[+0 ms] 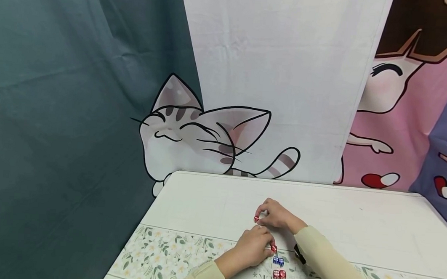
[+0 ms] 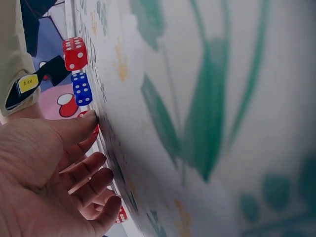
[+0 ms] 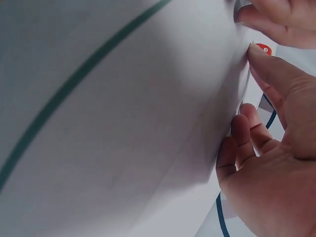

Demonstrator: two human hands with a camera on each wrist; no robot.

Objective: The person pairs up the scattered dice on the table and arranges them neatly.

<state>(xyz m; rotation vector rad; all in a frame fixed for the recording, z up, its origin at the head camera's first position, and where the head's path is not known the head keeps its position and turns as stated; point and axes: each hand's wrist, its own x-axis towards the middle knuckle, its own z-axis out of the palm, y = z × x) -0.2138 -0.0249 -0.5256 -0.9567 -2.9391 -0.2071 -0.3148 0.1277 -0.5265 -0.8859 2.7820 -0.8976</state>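
Nearest the viewer, two red dice (image 1: 279,274) lie side by side on the flowered strip (image 1: 157,254) of the worktop (image 1: 355,222), close above the printed word FLOWER. Just beyond them sit two blue dice (image 1: 278,261), also touching each other; the left wrist view shows a red die and a blue one (image 2: 81,89) standing on the cloth next to that hand's thumb.

The left hand (image 1: 251,247) rests on the strip with its fingers loosely curled, and its thumb tip presses against a single red die (image 1: 274,248) at the hand's right edge, just above the blue pair. Whether the fingers actually close round this die cannot be told; only thumb contact shows.

A little farther back, on the plain white part of the worktop, the right hand (image 1: 276,214) pinches another red die (image 1: 256,218) between thumb and fingertips, the die at the hand's left edge, low over the surface. The right wrist view shows the thumb (image 3: 276,74) laid against this die (image 3: 263,49).

Behind the worktop hang cloths: dark green (image 1: 58,105), a white one with a cartoon cat (image 1: 193,138), and a pink cartoon figure (image 1: 400,102).
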